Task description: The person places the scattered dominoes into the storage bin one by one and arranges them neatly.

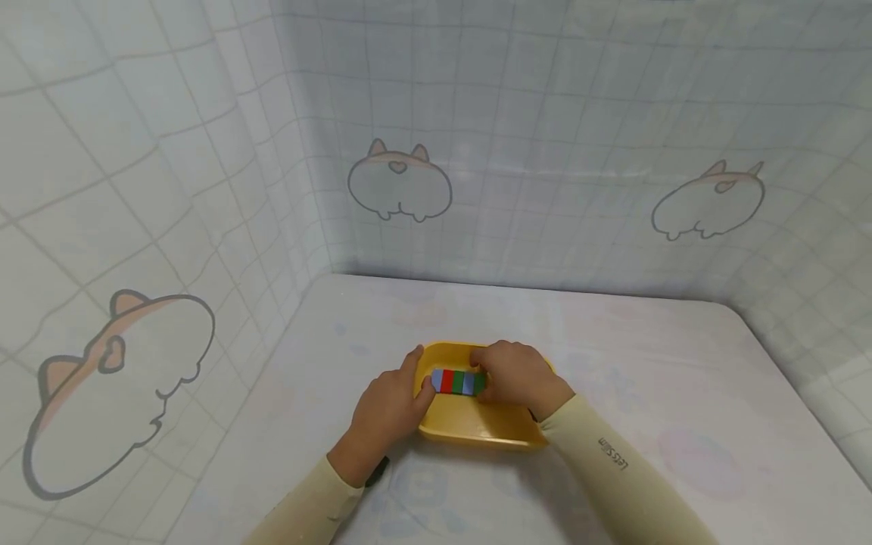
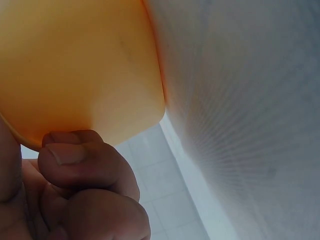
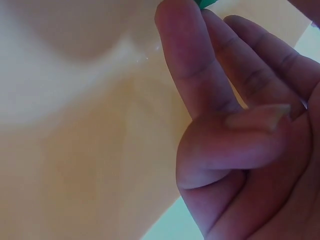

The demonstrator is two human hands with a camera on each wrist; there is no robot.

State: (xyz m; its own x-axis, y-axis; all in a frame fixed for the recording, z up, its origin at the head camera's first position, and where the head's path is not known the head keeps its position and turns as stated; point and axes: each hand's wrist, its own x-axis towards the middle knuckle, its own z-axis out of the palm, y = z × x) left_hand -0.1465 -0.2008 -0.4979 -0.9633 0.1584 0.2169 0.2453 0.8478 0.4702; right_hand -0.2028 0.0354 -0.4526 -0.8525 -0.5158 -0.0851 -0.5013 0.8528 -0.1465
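Observation:
A yellow plastic tub stands on the table. Inside it is a short row of several coloured blocks, joined end to end in light blue, red, green and blue. My right hand reaches over the tub's right side and pinches the green right end of the row. In the right wrist view a bit of green shows at the fingertips. With the thumb inside and the fingers outside, my left hand holds the tub's left wall. Its curled fingers lie against the tub in the left wrist view.
A pale, faintly patterned cover lies over the table. White gridded curtains printed with cartoon animals rise at the back and both sides. Something small and dark is at the left wrist.

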